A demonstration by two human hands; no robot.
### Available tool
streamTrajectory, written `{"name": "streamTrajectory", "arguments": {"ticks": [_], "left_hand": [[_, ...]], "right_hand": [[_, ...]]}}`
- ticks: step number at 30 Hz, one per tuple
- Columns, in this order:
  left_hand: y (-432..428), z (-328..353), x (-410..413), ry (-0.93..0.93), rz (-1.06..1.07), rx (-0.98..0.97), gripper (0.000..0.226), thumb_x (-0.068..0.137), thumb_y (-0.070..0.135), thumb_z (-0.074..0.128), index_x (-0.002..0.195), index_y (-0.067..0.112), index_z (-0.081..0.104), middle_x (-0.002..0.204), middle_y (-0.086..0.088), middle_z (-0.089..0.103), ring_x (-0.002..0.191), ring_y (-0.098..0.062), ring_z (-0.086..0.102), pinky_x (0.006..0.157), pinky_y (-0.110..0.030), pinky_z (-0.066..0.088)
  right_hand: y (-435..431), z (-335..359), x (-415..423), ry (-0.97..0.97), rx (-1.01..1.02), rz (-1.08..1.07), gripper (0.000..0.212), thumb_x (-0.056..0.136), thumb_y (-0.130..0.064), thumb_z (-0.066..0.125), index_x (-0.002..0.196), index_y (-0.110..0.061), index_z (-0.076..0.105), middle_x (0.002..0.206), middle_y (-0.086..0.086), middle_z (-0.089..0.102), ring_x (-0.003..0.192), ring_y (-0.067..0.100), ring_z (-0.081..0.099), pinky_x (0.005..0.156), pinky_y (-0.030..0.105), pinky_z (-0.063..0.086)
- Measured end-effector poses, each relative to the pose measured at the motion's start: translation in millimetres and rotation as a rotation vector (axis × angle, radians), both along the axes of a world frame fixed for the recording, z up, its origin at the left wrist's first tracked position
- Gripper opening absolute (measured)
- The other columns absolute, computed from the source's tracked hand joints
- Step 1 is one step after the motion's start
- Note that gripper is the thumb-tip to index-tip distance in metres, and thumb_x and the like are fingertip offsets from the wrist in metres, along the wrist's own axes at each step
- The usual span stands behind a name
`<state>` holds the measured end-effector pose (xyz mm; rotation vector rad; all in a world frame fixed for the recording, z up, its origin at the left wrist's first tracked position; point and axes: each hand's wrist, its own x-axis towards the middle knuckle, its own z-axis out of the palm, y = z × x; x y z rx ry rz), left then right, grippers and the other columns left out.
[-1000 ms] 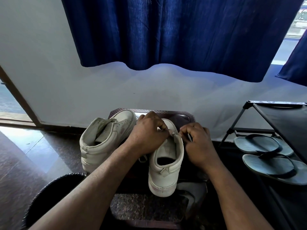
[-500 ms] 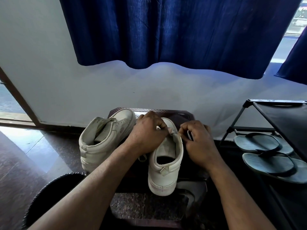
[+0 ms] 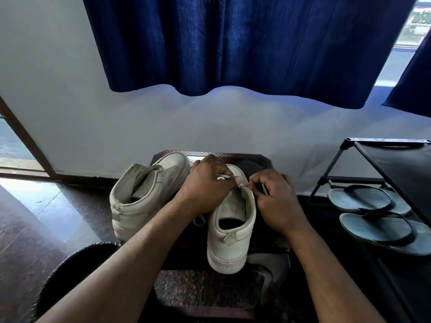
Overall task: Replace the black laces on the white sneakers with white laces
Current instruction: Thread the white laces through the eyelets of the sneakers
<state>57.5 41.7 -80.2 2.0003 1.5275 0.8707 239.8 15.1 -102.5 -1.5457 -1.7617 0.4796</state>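
Two white sneakers stand on a dark tray (image 3: 256, 157), heels toward me. The left sneaker (image 3: 142, 197) stands by itself, unlaced as far as I can see. Both my hands are over the right sneaker (image 3: 231, 234). My left hand (image 3: 207, 185) curls over its tongue area and pinches a white lace (image 3: 222, 177) near the top eyelets. My right hand (image 3: 272, 197) pinches the shoe's right collar edge, and a thin lace end shows beside its fingers. A loop of white lace (image 3: 199, 221) hangs between the two shoes. No black lace is visible.
A black shoe rack (image 3: 373, 159) with blue flip-flops (image 3: 377, 220) stands at the right. A blue curtain (image 3: 233, 43) hangs over the white wall behind. A dark round woven object (image 3: 70, 264) lies at the lower left on the glossy stone floor (image 3: 35, 220).
Both hands stay on the right sneaker with only small finger movements at the top eyelets. The view has shifted slightly.
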Motion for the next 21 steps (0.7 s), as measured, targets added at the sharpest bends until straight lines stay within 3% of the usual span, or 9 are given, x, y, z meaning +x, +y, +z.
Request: {"name": "streamTrajectory", "arguments": {"ticks": [6, 12, 17, 21], "left_hand": [[3.2, -2.6, -5.2, -0.032, 0.005, -0.023, 0.033, 0.091, 0.036, 0.075, 0.062, 0.035, 0.059, 0.097, 0.013, 0.058, 0.097, -0.009, 0.056, 0.082, -0.027, 0.04], [3.1, -4.0, -3.7, -0.058, 0.031, -0.07, 0.029, 0.092, 0.038, 0.074, 0.067, 0.029, 0.064, 0.099, 0.01, 0.063, 0.095, -0.01, 0.06, 0.08, -0.028, 0.043], [-1.6, 1.0, -3.9, -0.08, 0.047, -0.143, 0.027, 0.092, 0.042, 0.073, 0.076, 0.02, 0.072, 0.089, 0.008, 0.069, 0.083, -0.01, 0.062, 0.07, -0.027, 0.045], [-5.2, 5.6, -7.9, -0.083, 0.098, -0.155, 0.021, 0.094, 0.041, 0.071, 0.085, 0.022, 0.068, 0.082, 0.009, 0.07, 0.08, -0.005, 0.063, 0.064, -0.02, 0.043]], "right_hand": [[-1.7, -2.2, 15.7, -0.186, -0.055, -0.213, 0.02, 0.091, -0.029, 0.071, 0.077, -0.032, 0.058, 0.106, -0.01, 0.059, 0.118, 0.025, 0.046, 0.099, 0.042, 0.038], [-4.9, 0.7, 11.2, 0.022, -0.025, -0.132, 0.022, 0.092, -0.028, 0.066, 0.078, -0.044, 0.061, 0.103, -0.02, 0.06, 0.113, 0.017, 0.046, 0.102, 0.04, 0.036], [-4.9, 2.9, -2.1, 0.11, -0.08, -0.043, 0.018, 0.095, -0.022, 0.066, 0.08, -0.031, 0.065, 0.098, -0.018, 0.061, 0.104, 0.008, 0.043, 0.103, 0.041, 0.038], [-3.2, 0.6, 0.2, 0.078, -0.102, -0.072, 0.02, 0.093, -0.02, 0.067, 0.075, -0.027, 0.061, 0.094, -0.014, 0.062, 0.105, 0.019, 0.049, 0.096, 0.044, 0.042]]}}
